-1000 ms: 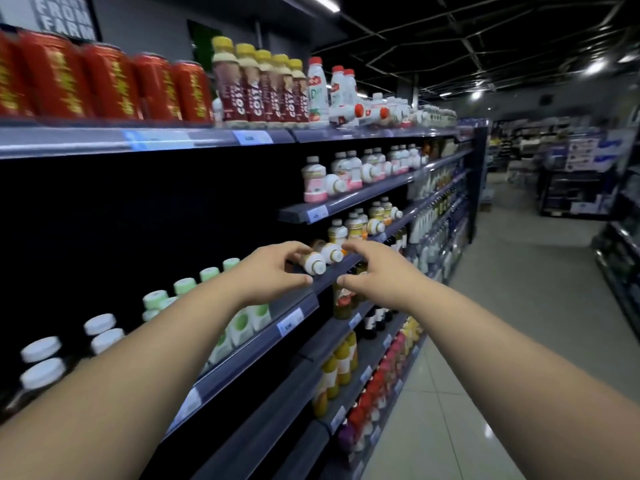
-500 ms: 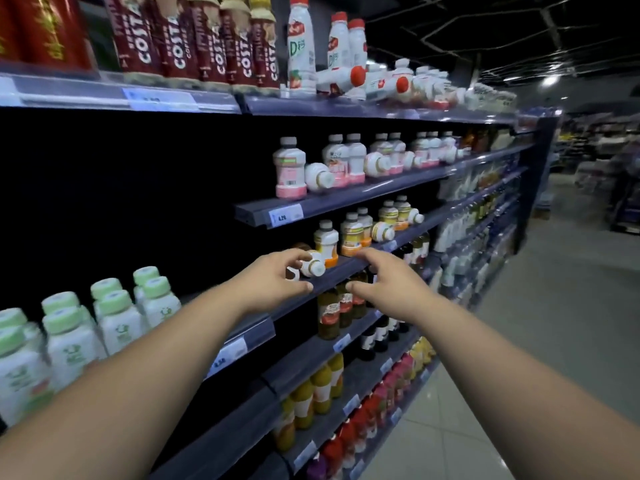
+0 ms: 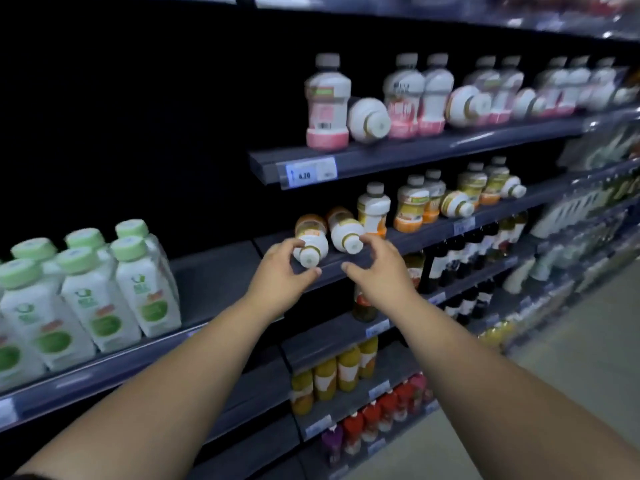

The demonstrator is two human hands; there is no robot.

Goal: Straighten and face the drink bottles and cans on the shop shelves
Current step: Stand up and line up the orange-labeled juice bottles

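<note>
On the left of a dim shop aisle, green-capped white bottles [image 3: 131, 282] are standing upright in rows on a near shelf. Just right of them, a person's left hand [image 3: 282, 275] is reaching to the front lip of the orange-drink shelf [image 3: 433, 237]. It is pinching the neck end of the left fallen bottle [image 3: 311, 242] between curled fingers above and thumb below. That bottle is lying on its side, its long axis running from the dark back of the shelf out toward the aisle, its white cap pointing at the camera. Just beside it on the right, the right fallen bottle [image 3: 346, 230] is lying the same way, cap outward. The right hand [image 3: 379, 271] is hovering at that cap in a loose, spread claw. Its forefinger is sitting at the cap's right side and its thumb is hanging clear below, though whether any finger is actually touching cannot be told. Each hand is thus nearest its own bottle, and the coming move will likely mean swinging each cap up and back until the base is sitting flat. Further right, an upright orange-label bottle [image 3: 373, 209] is standing just beside the fallen pair, with another toppled bottle [image 3: 455, 204] lying beyond it. On the shelf above, pink-label bottles [image 3: 325, 105] are standing with several of their neighbours also tipped over.
</note>
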